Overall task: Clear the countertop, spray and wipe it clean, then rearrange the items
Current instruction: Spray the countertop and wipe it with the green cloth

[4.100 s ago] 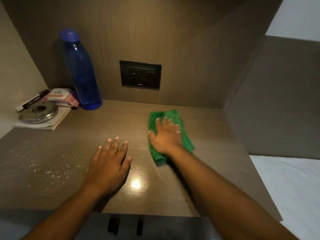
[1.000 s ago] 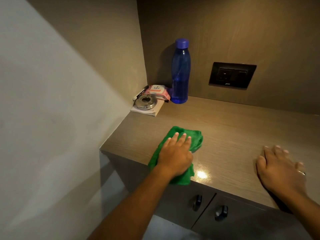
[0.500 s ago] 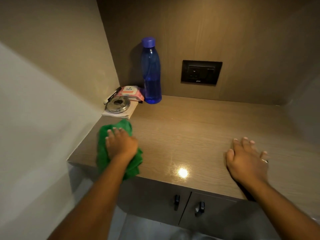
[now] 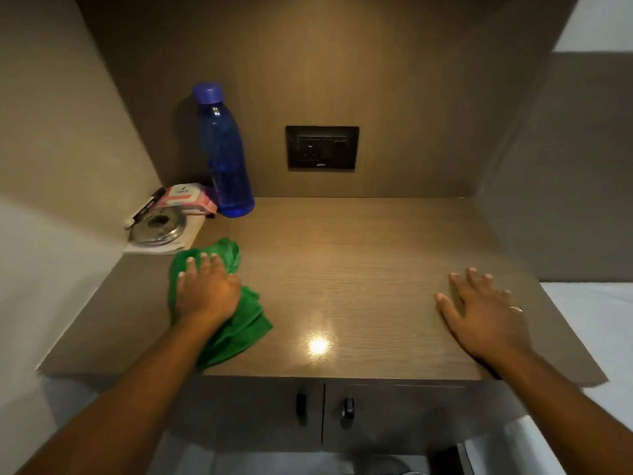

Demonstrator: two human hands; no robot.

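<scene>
Wood-grain countertop [image 4: 359, 269], green cloth [image 4: 239, 323] under left hand [image 4: 205, 293] fingers [image 4: 190, 265]

view: single head cam, wide-angle, no second view to overlap
facing: forward and down onto countertop [image 4: 359, 269], toward back wall socket [image 4: 322, 147]
range: close, both forearms enter from bottom edge
frame: cabinet doors [image 4: 260, 409] at bottom
</scene>
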